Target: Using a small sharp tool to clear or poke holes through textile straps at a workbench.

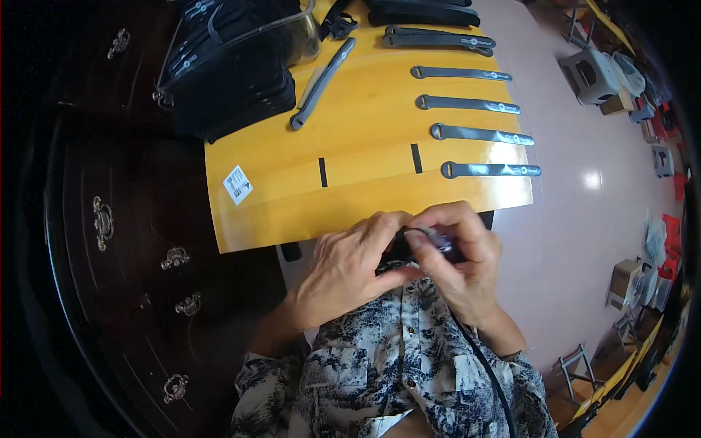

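My left hand (pixel 358 266) and my right hand (pixel 461 259) meet just off the near edge of the yellow board (pixel 277 212). Between my right thumb and fingers sits a small dark, purplish object (pixel 444 242), blurred and partly covered. My left fingers close beside it on something black that they mostly hide. Beyond my hands, several grey hook-and-loop straps (pixel 491 170), each with a ring at one end, lie in a row along the board's right side. Another grey strap (pixel 321 86) lies slantwise further left. Two short black strips (pixel 417 158) mark the board's middle.
A clear plastic bin (pixel 310 33) full of black pieces stands at the far left, with a stack of black pads (pixel 255 95) against it. Bundled straps (pixel 438 40) lie at the back. Dark drawers (pixel 109 219) line the left; grey stools (pixel 590 75) stand on the floor at right.
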The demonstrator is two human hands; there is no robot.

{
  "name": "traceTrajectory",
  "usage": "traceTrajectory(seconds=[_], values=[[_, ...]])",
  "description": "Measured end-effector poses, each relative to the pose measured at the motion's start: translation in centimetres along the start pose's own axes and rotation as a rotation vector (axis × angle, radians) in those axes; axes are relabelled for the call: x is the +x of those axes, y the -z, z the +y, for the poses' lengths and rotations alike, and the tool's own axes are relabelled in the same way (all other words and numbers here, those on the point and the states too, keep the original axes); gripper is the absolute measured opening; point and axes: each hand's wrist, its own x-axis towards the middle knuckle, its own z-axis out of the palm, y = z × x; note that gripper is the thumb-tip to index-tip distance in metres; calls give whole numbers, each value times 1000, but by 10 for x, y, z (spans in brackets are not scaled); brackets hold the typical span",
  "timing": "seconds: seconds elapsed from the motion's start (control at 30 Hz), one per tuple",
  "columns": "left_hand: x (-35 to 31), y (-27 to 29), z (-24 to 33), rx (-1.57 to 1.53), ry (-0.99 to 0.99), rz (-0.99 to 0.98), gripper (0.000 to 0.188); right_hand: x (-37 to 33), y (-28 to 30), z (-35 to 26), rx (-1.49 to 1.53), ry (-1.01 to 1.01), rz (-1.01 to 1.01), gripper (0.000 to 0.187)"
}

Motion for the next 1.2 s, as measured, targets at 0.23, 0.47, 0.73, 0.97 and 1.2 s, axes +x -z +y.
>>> traceTrajectory(seconds=[0.23, 0.47, 0.73, 0.97, 1.2], values=[[-14, -15, -28, -474, 196, 298, 10, 21, 3, 22, -72, -67, -150, 53], [-22, -10, -61, -877, 279, 488, 11, 25, 32, 52, -9, -543, -551, 26], [-18, -16, -86, -1036, 426, 469, 23, 38, 39, 61, 167, -594, -243, 18], [-8, -11, -98, -718, 568, 555, 22, 49, 30, 74, -2, -548, -29, 18], [-13, 2, -109, -652, 660, 555, 14, 60, 31, 63, -347, -466, 16, 23]])
